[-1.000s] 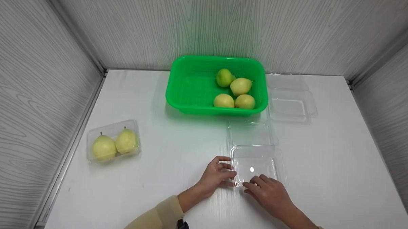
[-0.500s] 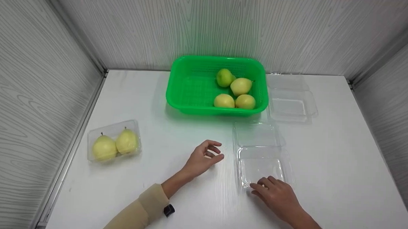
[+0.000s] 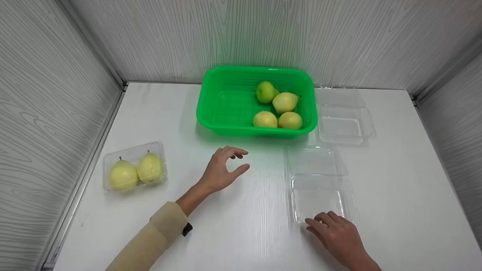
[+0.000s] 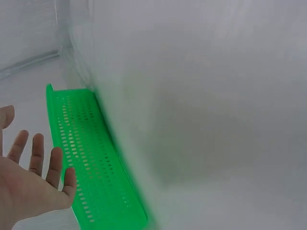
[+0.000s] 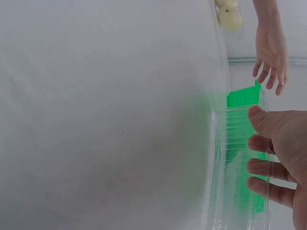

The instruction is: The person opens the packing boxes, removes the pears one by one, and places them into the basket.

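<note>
A clear plastic clamshell container (image 3: 318, 198) lies unfolded in front of the green basket, its lid flap (image 3: 314, 161) towards the back. My right hand (image 3: 337, 237) holds the container's near edge; in the right wrist view the thumb (image 5: 261, 120) is at the rim, with fingers reaching over it. To the left of the container, my left hand (image 3: 219, 171) hovers with thumb and fingers spread, holding nothing. The green basket (image 3: 257, 130) stands beyond it, with several yellow-green pears (image 3: 285, 102) in its right half.
At the left, a closed clear container (image 3: 133, 168) holds two pears. Another unfolded clear container (image 3: 343, 127) lies right of the basket. Wood-grain panels (image 3: 260, 32) enclose the white table (image 3: 241, 240) at the back and sides.
My left hand has let go of the container and moved left and forward towards the basket. The unfolded container has slid right together with my right hand.
</note>
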A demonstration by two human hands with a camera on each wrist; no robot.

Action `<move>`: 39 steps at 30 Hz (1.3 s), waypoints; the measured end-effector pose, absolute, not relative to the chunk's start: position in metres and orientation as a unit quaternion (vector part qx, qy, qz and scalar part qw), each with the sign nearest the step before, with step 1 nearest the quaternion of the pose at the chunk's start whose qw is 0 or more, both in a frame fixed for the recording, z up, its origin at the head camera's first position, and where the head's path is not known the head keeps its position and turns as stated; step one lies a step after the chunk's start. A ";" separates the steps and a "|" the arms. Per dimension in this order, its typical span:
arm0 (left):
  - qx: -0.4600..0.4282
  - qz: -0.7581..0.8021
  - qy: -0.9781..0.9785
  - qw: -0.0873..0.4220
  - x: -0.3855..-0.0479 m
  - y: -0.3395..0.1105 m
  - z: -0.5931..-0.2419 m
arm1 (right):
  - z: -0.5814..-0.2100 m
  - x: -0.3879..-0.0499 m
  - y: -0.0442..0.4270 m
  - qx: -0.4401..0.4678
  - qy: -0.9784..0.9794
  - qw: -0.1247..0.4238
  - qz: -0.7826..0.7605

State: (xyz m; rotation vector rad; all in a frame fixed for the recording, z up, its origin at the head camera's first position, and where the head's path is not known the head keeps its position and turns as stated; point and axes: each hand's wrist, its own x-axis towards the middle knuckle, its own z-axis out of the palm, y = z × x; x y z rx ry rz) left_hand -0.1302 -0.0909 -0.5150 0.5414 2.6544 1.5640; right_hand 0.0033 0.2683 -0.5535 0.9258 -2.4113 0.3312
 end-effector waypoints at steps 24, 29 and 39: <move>0.244 0.242 0.918 -0.198 -0.200 -0.134 -0.522 | -0.555 0.014 0.306 0.307 -0.898 0.287 0.129; 0.239 0.237 0.923 -0.186 -0.208 -0.137 -0.527 | -0.557 0.015 0.316 0.308 -0.894 0.302 0.121; 0.218 0.255 0.922 -0.193 -0.219 -0.135 -0.533 | -0.560 0.017 0.328 0.302 -0.896 0.305 0.117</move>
